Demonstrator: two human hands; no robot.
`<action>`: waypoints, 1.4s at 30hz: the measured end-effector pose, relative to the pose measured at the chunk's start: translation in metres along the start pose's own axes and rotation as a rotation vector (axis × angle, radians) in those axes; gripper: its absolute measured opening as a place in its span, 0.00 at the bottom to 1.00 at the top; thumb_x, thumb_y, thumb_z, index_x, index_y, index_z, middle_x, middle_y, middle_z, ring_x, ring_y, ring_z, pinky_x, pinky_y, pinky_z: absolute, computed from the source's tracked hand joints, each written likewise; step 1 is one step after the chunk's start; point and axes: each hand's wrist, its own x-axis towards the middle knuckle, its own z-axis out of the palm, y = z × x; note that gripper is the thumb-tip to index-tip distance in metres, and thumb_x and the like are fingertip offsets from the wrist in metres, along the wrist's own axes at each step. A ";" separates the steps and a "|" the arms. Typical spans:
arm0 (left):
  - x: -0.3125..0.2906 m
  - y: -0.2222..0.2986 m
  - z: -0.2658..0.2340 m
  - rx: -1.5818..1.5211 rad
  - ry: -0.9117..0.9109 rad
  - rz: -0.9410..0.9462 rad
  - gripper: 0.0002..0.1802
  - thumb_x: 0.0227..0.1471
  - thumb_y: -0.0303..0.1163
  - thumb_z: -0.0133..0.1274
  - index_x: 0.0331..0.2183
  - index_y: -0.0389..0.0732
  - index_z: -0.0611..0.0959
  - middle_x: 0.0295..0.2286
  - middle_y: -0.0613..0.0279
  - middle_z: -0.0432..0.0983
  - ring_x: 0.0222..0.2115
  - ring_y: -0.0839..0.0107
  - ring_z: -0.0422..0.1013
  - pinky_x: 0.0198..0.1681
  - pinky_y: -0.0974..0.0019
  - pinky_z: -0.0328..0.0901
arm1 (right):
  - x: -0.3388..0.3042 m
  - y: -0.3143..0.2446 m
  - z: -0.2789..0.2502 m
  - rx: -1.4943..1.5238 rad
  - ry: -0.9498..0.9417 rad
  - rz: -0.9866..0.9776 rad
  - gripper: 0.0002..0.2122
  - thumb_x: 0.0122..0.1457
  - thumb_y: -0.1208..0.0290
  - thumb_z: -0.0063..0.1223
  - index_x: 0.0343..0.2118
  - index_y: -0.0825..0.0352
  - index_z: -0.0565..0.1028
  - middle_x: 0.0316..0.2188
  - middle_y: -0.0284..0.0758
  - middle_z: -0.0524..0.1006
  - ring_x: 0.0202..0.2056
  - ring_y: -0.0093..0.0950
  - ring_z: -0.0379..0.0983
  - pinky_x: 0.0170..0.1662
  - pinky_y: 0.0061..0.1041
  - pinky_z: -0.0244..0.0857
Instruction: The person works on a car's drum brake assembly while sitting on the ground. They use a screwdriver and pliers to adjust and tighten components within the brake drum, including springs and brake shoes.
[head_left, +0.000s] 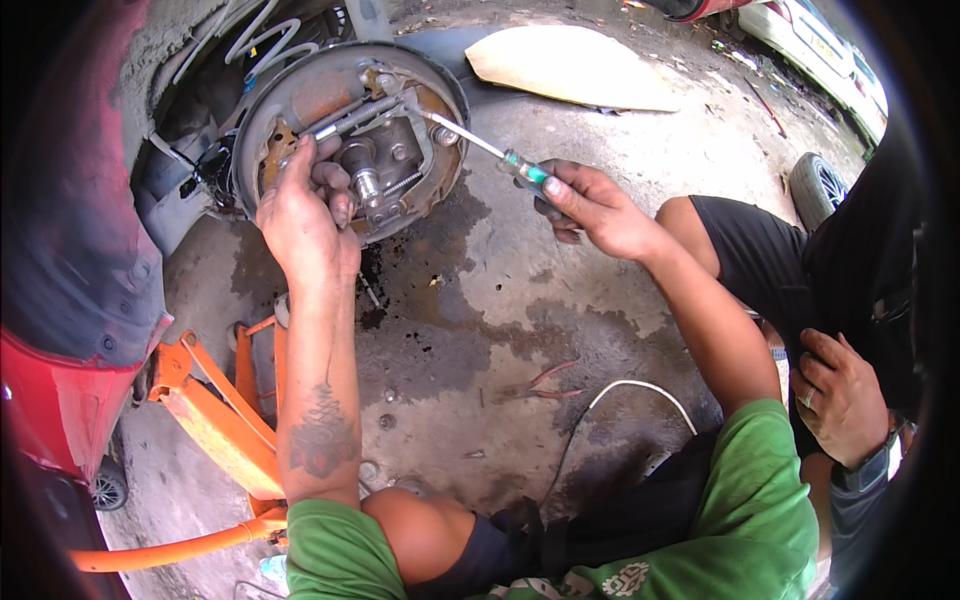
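Observation:
A drum brake assembly (445,85) with the drum off fills the upper left, its springs, shoes and hub exposed. My left hand (308,205) is at its left side, fingers curled, pinching the near end of a brake adjuster rod (330,132). Beside that rod runs a coiled return spring (370,114). In my closed right hand (590,205) is a screwdriver (525,172) with a clear green handle. Its pale shaft slants up and left, the tip against the upper right of the brake parts; exact contact there is too small to tell.
Left is a red car's body (60,400); an orange jack (220,430) stands below. On the stained concrete lie red-handled pliers (552,380), a white cable (645,384) and small loose parts. Another person's hand (840,395) rests at right. A pale panel (560,65) lies behind.

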 end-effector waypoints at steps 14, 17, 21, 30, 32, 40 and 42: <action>-0.004 0.006 0.001 0.037 0.003 -0.047 0.16 0.62 0.34 0.54 0.37 0.27 0.82 0.15 0.68 0.67 0.12 0.80 0.56 0.17 0.72 0.49 | 0.008 0.000 0.008 -0.552 0.253 -0.146 0.20 0.71 0.53 0.47 0.49 0.70 0.73 0.31 0.35 0.73 0.35 0.25 0.70 0.39 0.28 0.66; -0.004 0.007 0.003 0.052 0.011 -0.027 0.16 0.61 0.34 0.55 0.36 0.28 0.82 0.16 0.68 0.67 0.12 0.80 0.56 0.16 0.73 0.48 | 0.005 -0.006 -0.003 -0.550 0.216 -0.156 0.22 0.69 0.52 0.50 0.46 0.71 0.75 0.35 0.39 0.75 0.39 0.30 0.71 0.43 0.33 0.67; -0.003 0.003 0.003 0.061 0.034 -0.007 0.15 0.61 0.34 0.56 0.37 0.28 0.83 0.16 0.68 0.68 0.12 0.80 0.56 0.16 0.73 0.47 | 0.000 -0.014 -0.018 -0.511 0.189 -0.157 0.24 0.65 0.48 0.55 0.45 0.70 0.77 0.38 0.40 0.77 0.41 0.32 0.73 0.46 0.38 0.68; 0.001 -0.004 -0.003 -0.033 -0.040 0.015 0.15 0.63 0.35 0.55 0.31 0.30 0.84 0.16 0.60 0.76 0.12 0.79 0.64 0.14 0.76 0.53 | -0.003 -0.064 -0.003 -0.677 0.443 -0.268 0.13 0.66 0.65 0.59 0.45 0.71 0.77 0.32 0.27 0.74 0.35 0.19 0.65 0.40 0.20 0.61; 0.001 -0.004 -0.003 -0.035 -0.041 0.017 0.15 0.63 0.34 0.55 0.31 0.30 0.84 0.16 0.59 0.76 0.12 0.79 0.65 0.14 0.76 0.54 | 0.000 -0.060 0.003 -0.730 0.487 -0.289 0.13 0.66 0.64 0.59 0.44 0.71 0.76 0.31 0.27 0.74 0.34 0.18 0.64 0.39 0.20 0.61; -0.003 -0.008 0.000 -0.075 -0.019 0.021 0.16 0.61 0.36 0.58 0.32 0.30 0.84 0.15 0.63 0.73 0.12 0.80 0.62 0.15 0.76 0.52 | 0.000 -0.084 0.004 -0.802 0.391 -0.351 0.09 0.68 0.69 0.52 0.42 0.71 0.77 0.30 0.29 0.72 0.33 0.20 0.65 0.39 0.21 0.61; -0.006 -0.010 0.001 -0.081 -0.046 0.070 0.16 0.62 0.37 0.58 0.32 0.31 0.85 0.14 0.63 0.73 0.12 0.80 0.62 0.15 0.76 0.52 | 0.003 -0.104 0.011 -0.884 0.330 -0.395 0.10 0.67 0.69 0.54 0.44 0.70 0.80 0.36 0.36 0.81 0.39 0.24 0.74 0.46 0.27 0.67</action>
